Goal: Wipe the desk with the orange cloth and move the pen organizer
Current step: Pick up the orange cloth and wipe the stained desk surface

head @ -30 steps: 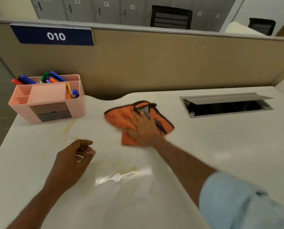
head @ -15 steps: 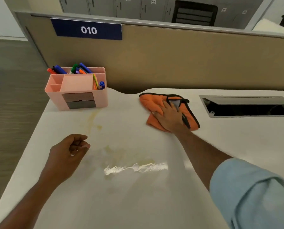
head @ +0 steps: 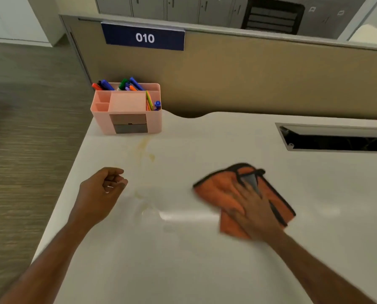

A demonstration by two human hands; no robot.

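An orange cloth (head: 218,189) with a dark border lies flat on the white desk (head: 205,270), right of centre. My right hand (head: 252,212) presses down on it with the fingers spread, and both are motion-blurred. My left hand (head: 102,194) rests on the desk to the left, loosely curled with nothing in it. The pink pen organizer (head: 127,108) stands at the desk's back left corner, filled with coloured markers. Yellowish stains (head: 145,150) run from the organizer's front toward my left hand.
A tan partition (head: 260,80) with a blue "010" sign (head: 144,37) backs the desk. An open cable slot (head: 336,138) is set into the desk at the back right. The desk's left edge drops to a striped floor (head: 30,161).
My right hand has slid the orange cloth toward me, away from the partition, and the view has shifted left. My left hand has stayed curled on the desk.
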